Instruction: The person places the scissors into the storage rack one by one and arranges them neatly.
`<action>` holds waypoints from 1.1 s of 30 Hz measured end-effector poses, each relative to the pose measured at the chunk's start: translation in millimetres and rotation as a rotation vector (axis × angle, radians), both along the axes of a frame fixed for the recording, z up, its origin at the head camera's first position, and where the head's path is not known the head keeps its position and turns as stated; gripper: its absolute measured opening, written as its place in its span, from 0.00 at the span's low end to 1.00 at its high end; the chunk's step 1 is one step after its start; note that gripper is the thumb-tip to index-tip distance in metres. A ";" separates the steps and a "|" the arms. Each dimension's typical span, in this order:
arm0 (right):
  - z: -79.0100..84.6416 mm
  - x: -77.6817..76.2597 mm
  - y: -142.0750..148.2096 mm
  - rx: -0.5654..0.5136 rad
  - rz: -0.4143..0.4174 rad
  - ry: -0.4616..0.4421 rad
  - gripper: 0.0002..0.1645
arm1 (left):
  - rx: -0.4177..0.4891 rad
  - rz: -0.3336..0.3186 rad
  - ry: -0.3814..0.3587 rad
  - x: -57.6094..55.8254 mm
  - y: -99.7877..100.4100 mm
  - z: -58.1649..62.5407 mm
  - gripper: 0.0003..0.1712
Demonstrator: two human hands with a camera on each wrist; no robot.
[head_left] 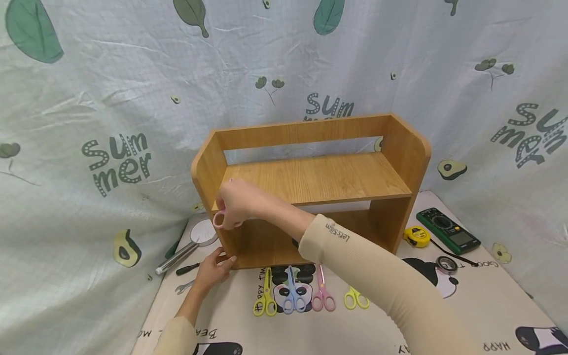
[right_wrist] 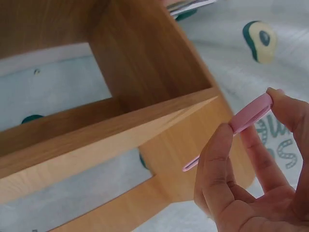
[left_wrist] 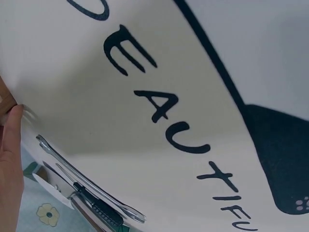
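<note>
My right hand pinches a pair of pink scissors by the handle, in front of the left end of a two-tier wooden desk shelf. In the right wrist view the pink tip of the scissors shows past the fingers, against the shelf's side panel; the hand hides their middle. Down at the shelf's lower left front corner, my left hand grips the edge, thumb at the front. Only part of that hand shows at the left of the left wrist view.
Yellow scissors, blue scissors, pink scissors and more yellow scissors lie before the shelf. Left of it are a magnifying glass, a screwdriver and a wrench. A tape measure, multimeter and tape roll lie right.
</note>
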State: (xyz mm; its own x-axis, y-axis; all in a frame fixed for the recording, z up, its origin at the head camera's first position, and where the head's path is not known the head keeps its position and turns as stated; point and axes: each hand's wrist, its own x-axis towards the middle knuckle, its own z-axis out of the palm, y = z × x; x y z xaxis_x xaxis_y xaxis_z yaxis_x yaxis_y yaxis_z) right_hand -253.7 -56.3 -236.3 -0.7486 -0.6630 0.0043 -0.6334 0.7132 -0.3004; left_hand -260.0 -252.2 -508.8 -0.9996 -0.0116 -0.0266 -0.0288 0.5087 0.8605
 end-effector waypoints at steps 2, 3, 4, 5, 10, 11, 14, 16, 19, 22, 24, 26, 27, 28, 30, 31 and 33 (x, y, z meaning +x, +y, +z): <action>1.9 -7.3 -2.9 0.007 -0.006 -0.011 0.12 | -0.003 0.010 0.005 0.6 -0.1 -1.6 0.24; 3.1 -10.6 -4.2 0.018 -0.012 -0.013 0.13 | -0.007 0.016 0.006 0.9 -0.1 -2.4 0.24; 4.2 -14.6 -5.1 0.028 -0.022 -0.013 0.13 | -0.011 0.018 0.007 0.7 -0.1 -2.6 0.24; 5.6 -18.3 -5.9 0.040 -0.035 -0.012 0.13 | -0.015 0.019 0.010 0.1 -0.3 -3.0 0.24; 10.5 -34.1 -10.0 0.054 -0.111 -0.039 0.12 | -0.016 0.026 0.020 0.5 -1.5 -1.2 0.22; 10.8 -36.5 -10.8 0.049 -0.124 -0.050 0.11 | -0.018 0.027 0.024 0.8 -1.9 -0.9 0.22; 9.9 -43.0 -13.2 0.040 -0.139 -0.081 0.10 | -0.039 0.025 0.033 2.3 -2.9 0.0 0.21; 8.6 -46.7 -13.9 0.036 -0.141 -0.090 0.11 | -0.054 0.021 0.039 2.4 -2.6 -0.7 0.21; 6.7 -51.8 -14.8 0.045 -0.141 -0.078 0.11 | -0.071 0.017 0.051 2.3 -2.0 -1.3 0.21; 5.8 -56.5 -17.3 0.063 -0.145 -0.082 0.11 | -0.087 0.012 0.064 1.7 -2.6 -2.0 0.21; 4.7 -59.6 -19.1 0.059 -0.149 -0.103 0.09 | -0.103 0.017 0.071 1.3 -3.4 -3.1 0.21; 3.3 -62.6 -21.4 0.057 -0.149 -0.112 0.08 | -0.114 0.024 0.083 0.4 -4.1 -4.6 0.21; 2.3 -64.0 -22.5 0.055 -0.147 -0.116 0.08 | -0.121 0.028 0.093 0.0 -4.4 -5.2 0.20; 1.5 -65.2 -23.7 0.056 -0.144 -0.120 0.08 | -0.127 0.030 0.100 0.0 -4.5 -5.3 0.20; -0.8 -68.1 -26.3 0.073 -0.135 -0.120 0.09 | -0.143 0.027 0.116 -0.3 -5.0 -5.9 0.19; -1.7 -69.4 -27.6 0.082 -0.133 -0.120 0.09 | -0.160 0.023 0.129 -0.7 -5.3 -6.2 0.19; -2.9 -71.9 -30.6 0.094 -0.129 -0.118 0.09 | -0.184 0.016 0.150 -1.0 -6.1 -6.2 0.18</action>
State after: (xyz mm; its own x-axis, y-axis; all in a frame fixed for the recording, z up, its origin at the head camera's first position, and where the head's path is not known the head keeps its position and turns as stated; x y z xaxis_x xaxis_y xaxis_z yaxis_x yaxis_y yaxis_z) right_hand -325.6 -87.0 -239.2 -0.8189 -0.5552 -0.1457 -0.4996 0.8144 -0.2953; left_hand -261.0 -258.3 -515.0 -0.9918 -0.0183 0.1267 0.0835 0.6577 0.7487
